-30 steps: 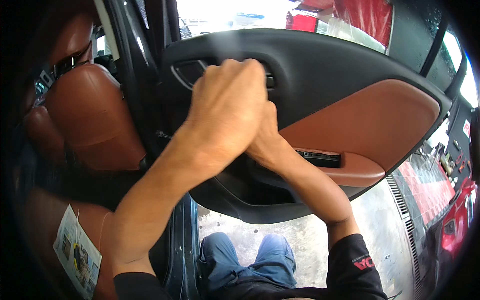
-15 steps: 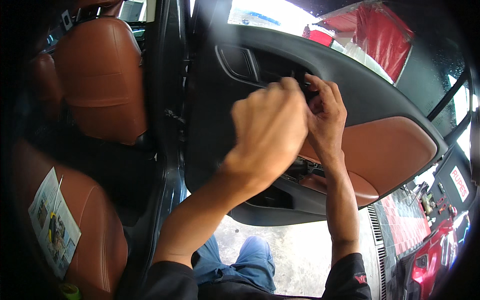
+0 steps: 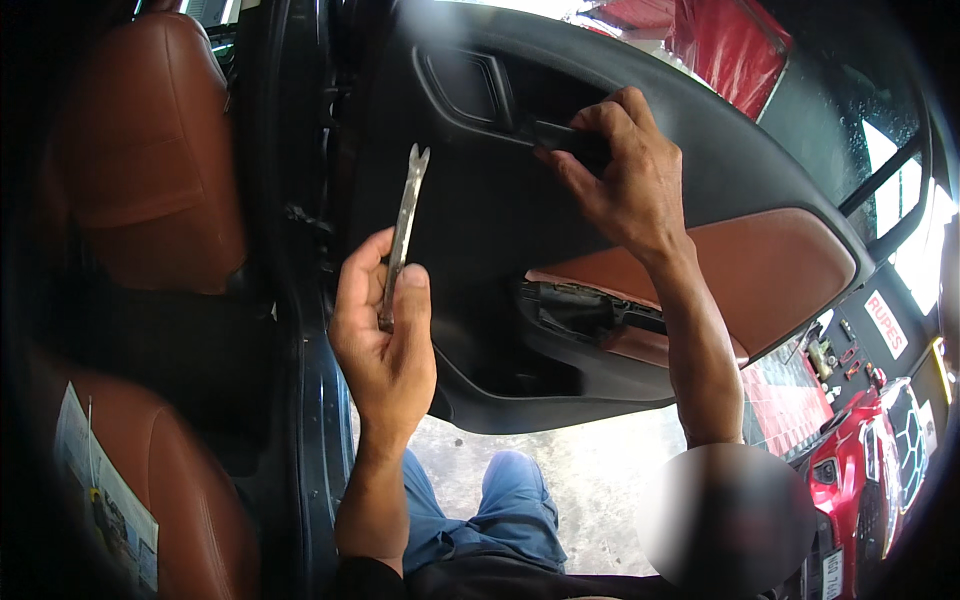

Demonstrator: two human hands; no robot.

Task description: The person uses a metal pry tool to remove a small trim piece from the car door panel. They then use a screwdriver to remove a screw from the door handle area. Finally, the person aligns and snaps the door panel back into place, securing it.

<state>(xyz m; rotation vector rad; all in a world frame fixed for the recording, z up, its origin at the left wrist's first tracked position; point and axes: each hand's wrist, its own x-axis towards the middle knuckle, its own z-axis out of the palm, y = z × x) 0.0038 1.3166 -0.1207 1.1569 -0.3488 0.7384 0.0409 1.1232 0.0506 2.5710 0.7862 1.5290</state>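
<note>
- Left hand (image 3: pixel 385 345) up in front of the door, grip closed round the lower shank of a flat grey metal pry tool with a forked tip (image 3: pixel 402 230), thumb pressed along its face, fork pointing up and well clear of any trim.
- Right hand (image 3: pixel 625 175) higher and further out, fingertips pinched on a small black plastic trim piece (image 3: pixel 565 137) at the rear end of the recessed black pull-handle pocket (image 3: pixel 470 90); how far it has lifted off the panel, hard to tell.
- Black moulded car door panel with a tan leather armrest insert (image 3: pixel 770 275) hanging open; below the right-hand grip, an exposed black switch opening (image 3: pixel 580 310), apparently with its switch unit out.
- Tan leather seat back (image 3: pixel 150 150) off beyond the left-hand grip, inside the cabin.
- To do this step cleanly, by the look of it: steady pinch on the trim piece, fork brought across from the left-hand grip and slid flat into the seam beside the fingertips.
- Better a gentle twist close to a clip than a hard lever at the far edge; thin plastic likely to crack or mark.
- Worth keeping the steel edge off the leather below.
</note>
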